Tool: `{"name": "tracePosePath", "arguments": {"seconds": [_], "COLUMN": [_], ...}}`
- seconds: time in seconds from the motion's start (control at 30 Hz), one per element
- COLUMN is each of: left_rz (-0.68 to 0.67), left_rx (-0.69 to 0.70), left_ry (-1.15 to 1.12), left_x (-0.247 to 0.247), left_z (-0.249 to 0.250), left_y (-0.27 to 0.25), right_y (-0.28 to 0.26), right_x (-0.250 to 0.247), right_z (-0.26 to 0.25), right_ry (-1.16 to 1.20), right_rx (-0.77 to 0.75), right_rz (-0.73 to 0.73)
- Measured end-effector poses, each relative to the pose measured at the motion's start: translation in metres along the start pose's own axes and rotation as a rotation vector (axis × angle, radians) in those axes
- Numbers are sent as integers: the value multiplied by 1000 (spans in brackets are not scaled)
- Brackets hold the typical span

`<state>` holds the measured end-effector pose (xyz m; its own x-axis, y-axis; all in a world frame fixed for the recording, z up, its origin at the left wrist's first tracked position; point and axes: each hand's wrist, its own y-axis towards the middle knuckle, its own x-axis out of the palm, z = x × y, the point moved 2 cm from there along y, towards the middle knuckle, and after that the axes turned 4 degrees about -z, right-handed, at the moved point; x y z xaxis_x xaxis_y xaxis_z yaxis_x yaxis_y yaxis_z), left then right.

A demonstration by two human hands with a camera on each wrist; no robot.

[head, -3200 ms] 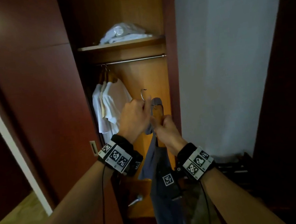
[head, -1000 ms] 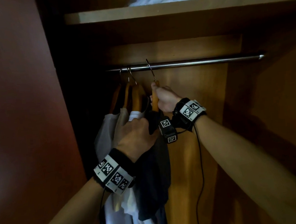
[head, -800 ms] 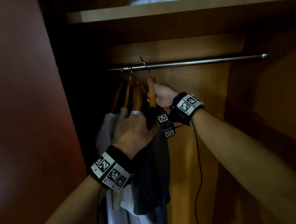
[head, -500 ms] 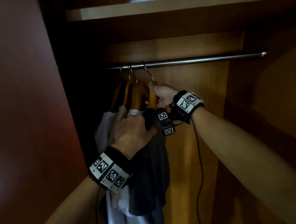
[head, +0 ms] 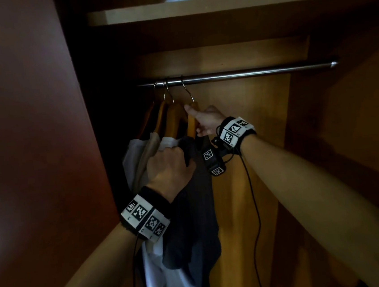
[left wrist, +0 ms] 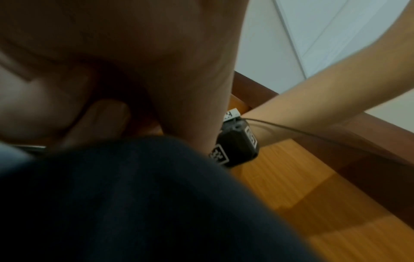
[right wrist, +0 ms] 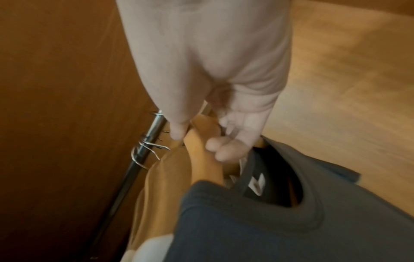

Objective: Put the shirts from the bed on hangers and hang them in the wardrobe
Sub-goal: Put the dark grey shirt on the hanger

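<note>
Inside the wardrobe [head: 239, 119], a metal rail [head: 246, 74] holds three hooks. One wooden hanger [head: 192, 119] carries the dark shirt [head: 192, 224], beside white shirts [head: 159, 263]. Right hand [head: 207, 121] pinches that hanger near the top. Left hand [head: 170, 168] grips the dark shirt's shoulder.

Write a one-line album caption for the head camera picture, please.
Right hand hooks a wooden hanger onto the wardrobe rail while the left hand grips its dark shirt.
</note>
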<state>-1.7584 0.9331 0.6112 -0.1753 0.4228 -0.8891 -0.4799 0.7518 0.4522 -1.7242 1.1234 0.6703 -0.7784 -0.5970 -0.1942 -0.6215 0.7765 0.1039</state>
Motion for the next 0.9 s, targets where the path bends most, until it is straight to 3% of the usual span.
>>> {"name": "tracePosePath", "arguments": {"seconds": [0.23,0.43,0.6,0.7,0.77,0.8,0.9], "left_rz": [-42,-34,-60,-49,-35,-28,13], "left_rx": [16,104,121,118,116,114,111], "left_ry": [117,70,15,-1,-14,-17,-48], "left_x": [-4,0,10,8,5,2,-7], "left_z": [3,-1,6,8,5,5,2], "left_y": [1,0,-2,-4,-13,-21,-48], "right_y": [0,-17,-59,-92,-110,-119,-165], "right_x": [7,11,16,2,-8,-11,-9], "right_z": [6,22,57,83,96,100,108], "right_ry": [-49,-65,-436,-481,-530,-568,-731], "right_rx": [-56,-84,-326,-473,-395,-255,204], "right_rz": [98,104,222,329,257,156,-363]}}
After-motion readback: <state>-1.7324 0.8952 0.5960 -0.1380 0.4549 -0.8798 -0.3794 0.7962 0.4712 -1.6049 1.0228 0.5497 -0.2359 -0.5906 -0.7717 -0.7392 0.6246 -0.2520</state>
